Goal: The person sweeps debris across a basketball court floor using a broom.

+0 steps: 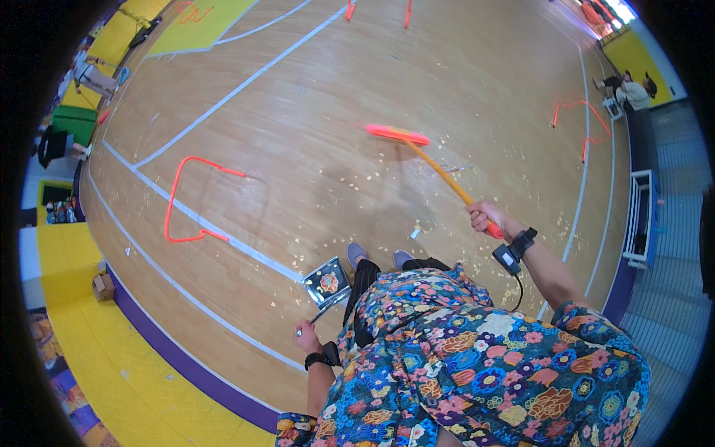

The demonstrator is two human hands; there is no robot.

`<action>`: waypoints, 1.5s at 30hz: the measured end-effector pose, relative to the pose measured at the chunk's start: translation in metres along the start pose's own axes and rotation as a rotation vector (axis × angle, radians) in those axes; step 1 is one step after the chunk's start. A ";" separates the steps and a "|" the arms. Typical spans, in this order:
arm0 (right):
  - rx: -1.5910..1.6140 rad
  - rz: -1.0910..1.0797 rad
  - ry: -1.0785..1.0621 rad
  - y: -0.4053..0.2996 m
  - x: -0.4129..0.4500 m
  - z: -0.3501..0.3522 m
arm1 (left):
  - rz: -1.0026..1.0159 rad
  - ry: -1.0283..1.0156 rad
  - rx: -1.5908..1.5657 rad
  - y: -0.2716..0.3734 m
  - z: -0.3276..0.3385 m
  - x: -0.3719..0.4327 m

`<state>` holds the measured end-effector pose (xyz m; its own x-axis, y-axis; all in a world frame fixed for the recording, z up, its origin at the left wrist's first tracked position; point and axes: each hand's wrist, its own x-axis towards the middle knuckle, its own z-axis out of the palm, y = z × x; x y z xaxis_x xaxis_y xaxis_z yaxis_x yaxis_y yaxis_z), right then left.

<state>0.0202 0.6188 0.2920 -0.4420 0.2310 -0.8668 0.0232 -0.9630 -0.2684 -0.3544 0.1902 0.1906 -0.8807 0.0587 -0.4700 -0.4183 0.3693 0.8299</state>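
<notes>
My right hand (486, 217) grips the lower end of a broom's yellow-orange handle (447, 176). The pink-red broom head (397, 134) lies ahead of me, low over the wooden floor (301, 123); its bristles are blurred. My left hand (306, 335) is closed on the handle of a long-handled dustpan (327, 283), which rests on the floor left of my feet. A colourful patterned patch and small pale bits show in the pan. Many pale flakes (357, 193) are scattered around my feet and beyond. A small white scrap (415, 234) lies before my right foot.
Red-orange bent-tube frames stand at the left (173, 201) and right (597, 112), with others farther off. People are at the far left (95, 75) and far right (634, 94). A purple-edged yellow platform (167, 357) borders the lower left; a cardboard box (103, 286) is there.
</notes>
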 end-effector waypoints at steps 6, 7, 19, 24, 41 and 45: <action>0.134 -0.086 -0.083 -0.008 0.054 -0.023 | 0.175 -0.137 0.061 0.026 0.028 0.003; 0.080 -0.114 -0.102 -0.006 0.057 -0.023 | 0.225 -0.171 0.096 0.024 0.035 -0.001; 0.400 0.569 -0.594 0.054 -0.032 0.064 | 0.387 -0.048 0.312 0.012 0.023 -0.001; 0.399 0.456 -0.574 0.065 -0.028 0.038 | 0.311 -0.014 0.299 0.015 0.011 0.007; 0.838 -0.341 0.073 0.007 -0.033 -0.145 | 0.121 -0.108 0.148 -0.008 0.005 -0.101; 0.774 -0.503 -0.106 0.023 0.028 -0.182 | 0.041 -0.029 0.255 0.038 0.028 -0.096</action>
<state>0.1717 0.6282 0.1852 -0.3183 0.6695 -0.6712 -0.7813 -0.5862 -0.2142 -0.2795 0.2249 0.2587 -0.8874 0.1032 -0.4493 -0.3099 0.5880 0.7471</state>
